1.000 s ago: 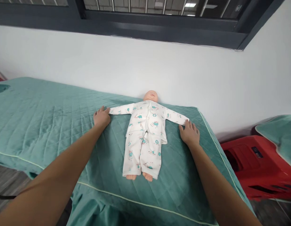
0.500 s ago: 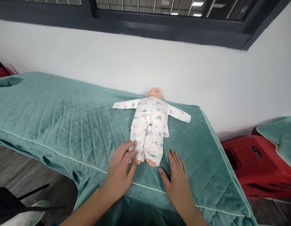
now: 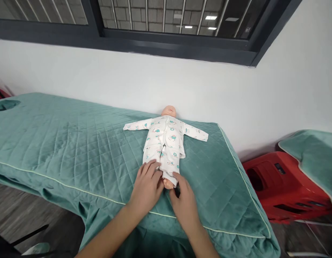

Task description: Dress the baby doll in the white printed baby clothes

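Note:
A baby doll (image 3: 169,111) lies on its back on the green quilted bed cover (image 3: 101,143), head against the wall and arms spread. It wears a white printed jacket (image 3: 166,132) and matching trousers (image 3: 169,163). My left hand (image 3: 147,186) is closed over the lower trouser leg on the left, hiding that foot. At the other leg, my right hand (image 3: 183,199) has its fingers and thumb at the trouser cuff, gripping its outer side. One bare doll foot (image 3: 168,184) shows between my hands.
Behind the bed is a white wall (image 3: 101,79) below a dark-framed, barred window (image 3: 163,43). To the right stand red plastic stools (image 3: 278,186) with a green cloth (image 3: 311,154) over them. The bed cover has an opening (image 3: 6,105) at the far left.
Both hands have come inward onto the trouser legs; the right hand has left the bed cover for the cuff. The view has tilted up slightly.

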`<state>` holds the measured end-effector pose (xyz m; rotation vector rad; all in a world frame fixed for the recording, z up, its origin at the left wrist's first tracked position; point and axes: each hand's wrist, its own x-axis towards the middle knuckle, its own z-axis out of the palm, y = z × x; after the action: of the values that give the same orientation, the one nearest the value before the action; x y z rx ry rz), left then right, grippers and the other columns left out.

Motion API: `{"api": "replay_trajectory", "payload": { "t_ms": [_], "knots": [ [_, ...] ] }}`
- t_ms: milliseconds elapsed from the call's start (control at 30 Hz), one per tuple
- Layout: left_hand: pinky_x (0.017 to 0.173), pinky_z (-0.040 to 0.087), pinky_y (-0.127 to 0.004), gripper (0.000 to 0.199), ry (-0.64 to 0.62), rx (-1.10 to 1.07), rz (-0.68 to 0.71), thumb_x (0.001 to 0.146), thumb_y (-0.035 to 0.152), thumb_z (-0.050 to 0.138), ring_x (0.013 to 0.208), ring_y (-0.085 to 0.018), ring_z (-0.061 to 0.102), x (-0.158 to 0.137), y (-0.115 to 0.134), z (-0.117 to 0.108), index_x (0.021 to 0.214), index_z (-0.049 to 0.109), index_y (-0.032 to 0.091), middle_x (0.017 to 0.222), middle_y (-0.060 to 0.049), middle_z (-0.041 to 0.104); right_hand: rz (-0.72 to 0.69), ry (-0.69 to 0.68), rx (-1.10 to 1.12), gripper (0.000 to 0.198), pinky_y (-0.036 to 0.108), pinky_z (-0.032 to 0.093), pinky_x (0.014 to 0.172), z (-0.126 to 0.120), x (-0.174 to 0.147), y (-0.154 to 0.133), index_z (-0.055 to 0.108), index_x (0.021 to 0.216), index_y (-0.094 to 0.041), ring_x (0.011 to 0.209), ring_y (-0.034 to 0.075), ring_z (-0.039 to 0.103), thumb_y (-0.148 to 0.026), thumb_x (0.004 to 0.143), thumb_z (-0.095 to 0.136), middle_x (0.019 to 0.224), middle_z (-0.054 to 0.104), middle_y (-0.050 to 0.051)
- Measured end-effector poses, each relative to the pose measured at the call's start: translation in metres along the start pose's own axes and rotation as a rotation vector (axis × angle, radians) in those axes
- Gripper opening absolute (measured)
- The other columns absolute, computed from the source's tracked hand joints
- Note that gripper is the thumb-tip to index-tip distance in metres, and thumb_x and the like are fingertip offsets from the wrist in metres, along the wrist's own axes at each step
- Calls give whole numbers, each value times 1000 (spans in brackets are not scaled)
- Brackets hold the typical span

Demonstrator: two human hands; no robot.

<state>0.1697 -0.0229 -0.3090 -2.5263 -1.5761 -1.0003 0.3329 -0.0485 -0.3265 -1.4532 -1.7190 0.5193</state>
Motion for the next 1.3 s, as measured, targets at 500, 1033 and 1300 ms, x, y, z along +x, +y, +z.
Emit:
{"api": "replay_trajectory", "payload": {
  "t_ms": [500, 1033, 1300],
  "knots": [
    [111, 40, -63, 15, 207, -153, -144, 89, 13, 55, 144, -34, 33, -42, 23, 19, 97, 64, 22, 147, -11, 47, -358, 6, -340, 27, 33, 51, 66, -42, -9, -7, 59, 117, -21, 72, 20, 61, -14, 93, 49, 81, 68, 2],
    [92, 53, -44, 18, 185, -303, -393, 94, 26, 52, 110, -25, 61, -68, -28, 7, 110, 57, 21, 116, -11, 60, -344, -225, -360, 49, 51, 47, 101, -4, 4, -55, 53, 134, -22, 121, 30, 55, -8, 87, 52, 129, 62, 11],
    [70, 52, -33, 13, 153, -408, -318, 96, 26, 47, 82, -20, 62, -51, -31, -8, 90, 58, 23, 87, -5, 63, -221, -145, -430, 20, 51, 46, 90, 21, 22, -60, 62, 101, -20, 96, 29, 58, -8, 87, 54, 96, 67, 8]
  ]
}}
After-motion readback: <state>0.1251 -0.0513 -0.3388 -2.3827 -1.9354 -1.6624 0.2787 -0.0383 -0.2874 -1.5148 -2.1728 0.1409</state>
